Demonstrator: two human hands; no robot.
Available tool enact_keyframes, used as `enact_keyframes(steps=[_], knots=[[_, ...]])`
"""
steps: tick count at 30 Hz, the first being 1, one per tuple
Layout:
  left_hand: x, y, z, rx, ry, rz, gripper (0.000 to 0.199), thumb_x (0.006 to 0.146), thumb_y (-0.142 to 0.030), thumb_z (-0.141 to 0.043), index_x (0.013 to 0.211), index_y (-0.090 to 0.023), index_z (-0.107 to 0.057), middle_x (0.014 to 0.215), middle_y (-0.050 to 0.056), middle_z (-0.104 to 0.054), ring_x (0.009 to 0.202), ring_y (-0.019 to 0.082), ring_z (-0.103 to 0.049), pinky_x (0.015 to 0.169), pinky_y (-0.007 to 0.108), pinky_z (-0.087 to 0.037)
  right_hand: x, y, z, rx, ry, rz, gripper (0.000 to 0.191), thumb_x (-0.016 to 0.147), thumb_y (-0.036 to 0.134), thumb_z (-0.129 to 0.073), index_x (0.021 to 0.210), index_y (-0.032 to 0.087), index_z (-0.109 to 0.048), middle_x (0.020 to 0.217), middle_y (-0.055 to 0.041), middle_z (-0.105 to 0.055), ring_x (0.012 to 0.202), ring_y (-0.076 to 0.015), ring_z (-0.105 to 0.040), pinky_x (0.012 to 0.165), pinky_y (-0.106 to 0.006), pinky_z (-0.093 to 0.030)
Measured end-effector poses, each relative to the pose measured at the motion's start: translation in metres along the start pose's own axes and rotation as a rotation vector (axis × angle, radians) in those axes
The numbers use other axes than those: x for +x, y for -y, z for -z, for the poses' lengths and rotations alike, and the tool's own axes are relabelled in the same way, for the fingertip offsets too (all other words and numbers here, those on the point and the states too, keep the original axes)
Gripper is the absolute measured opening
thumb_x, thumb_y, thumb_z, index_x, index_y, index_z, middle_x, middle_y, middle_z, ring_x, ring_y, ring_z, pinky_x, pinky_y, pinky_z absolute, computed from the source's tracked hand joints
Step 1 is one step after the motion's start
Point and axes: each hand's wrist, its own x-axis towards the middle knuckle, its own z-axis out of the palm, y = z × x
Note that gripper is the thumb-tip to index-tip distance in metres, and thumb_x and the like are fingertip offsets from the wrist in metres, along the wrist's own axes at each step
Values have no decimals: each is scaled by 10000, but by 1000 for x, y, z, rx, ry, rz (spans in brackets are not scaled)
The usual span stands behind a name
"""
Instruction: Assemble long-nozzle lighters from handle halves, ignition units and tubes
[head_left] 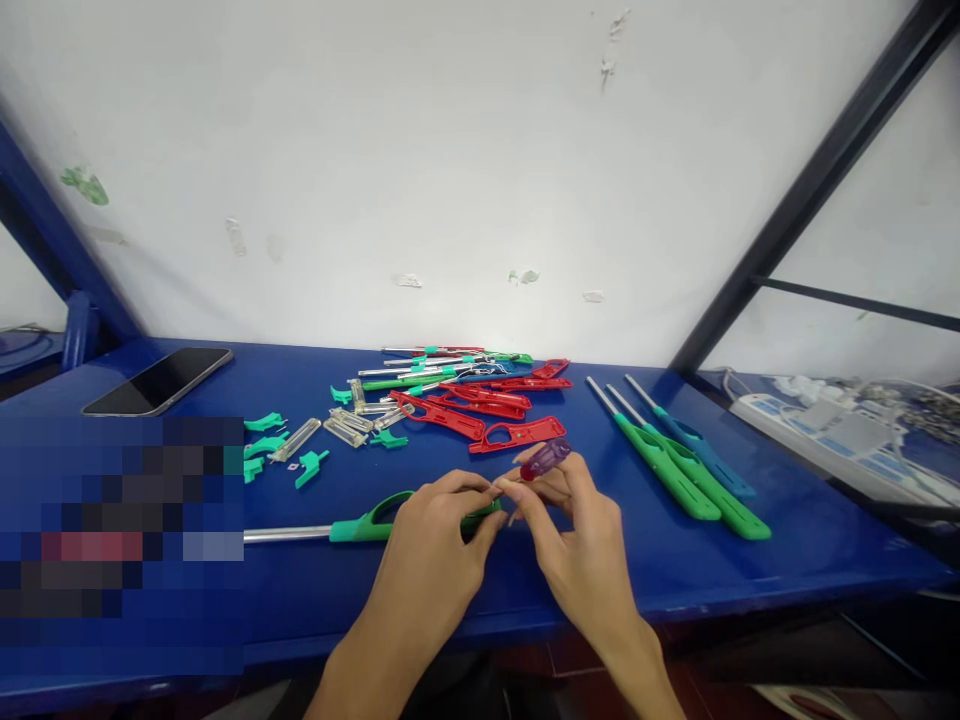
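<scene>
Closed around the green handle of a lighter: left hand, with fingertips gathered at the handle's right end. Held in the right hand by a tight fingertip pinch: a purple-handled tool, slanted down and left toward the same end. Exact contact at the tool's tip: hidden among the fingers, impossible to tell.

Laid across the blue tabletop, roughly parallel to the front edge: the lighter, with metal tube pointing left into a pixelated patch. Between handle and front edge: a narrow strip of blue surface, crossed by both wrists.

Just beyond the right hand: a heap of red handle halves, with little room between the nearest half and the tool. Left of the heap: clear tanks and teal triggers, loosely spread.

To the right: a broad span of open blue surface, bounded by two green lighters and a blue lighter, slanted side by side. At far left, well apart from both hands: a black phone, flat. Along the rear edge: a white wall.
</scene>
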Motion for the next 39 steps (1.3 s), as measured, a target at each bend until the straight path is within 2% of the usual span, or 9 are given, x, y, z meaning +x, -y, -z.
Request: enact_keyframes(steps=[5,16,23,27,34,39], knots=[[-1,0,0,3,-6,-1,248,948,-113,-703,1040,-285,-855,1131,30,-813,964,264,-774,894,421,-598,-1,0,0,-28,-17,28,125,1016,241,-650,1124,287,-608,965,-12,-803,866,-209,-797,767,-295,-630],[-1,-1,0,2,6,22,215,939,-102,-715,987,-258,-854,1134,30,-810,972,269,-767,910,428,-585,1,1,0,-15,-16,4,135,1014,236,-656,1098,304,-575,893,29,-781,795,-181,-773,731,-269,-613],[0,-1,0,-7,14,28,202,949,-104,-706,992,-242,-847,1140,38,-807,985,276,-763,916,446,-574,2,2,0,16,6,-45,117,1018,237,-639,1065,297,-549,884,29,-773,813,-183,-773,723,-267,-615],[0,-1,-1,-14,16,25,203,944,-101,-713,1016,-242,-839,1141,34,-807,1004,271,-762,920,432,-571,5,3,-1,52,10,-88,120,1015,260,-646,1043,283,-532,907,13,-775,784,-176,-767,666,-252,-608],[0,-2,-1,6,-1,39,190,953,-81,-681,1012,-210,-807,1047,40,-805,965,280,-755,877,430,-553,7,5,-1,30,1,-93,120,991,227,-684,965,269,-574,846,41,-771,790,-146,-756,727,-217,-583],[0,-2,-3,8,-2,41,208,985,-85,-637,974,-213,-800,1004,28,-803,923,262,-750,845,402,-541,8,2,0,11,7,-96,134,981,220,-699,923,265,-587,799,60,-747,722,-130,-709,677,-212,-555]])
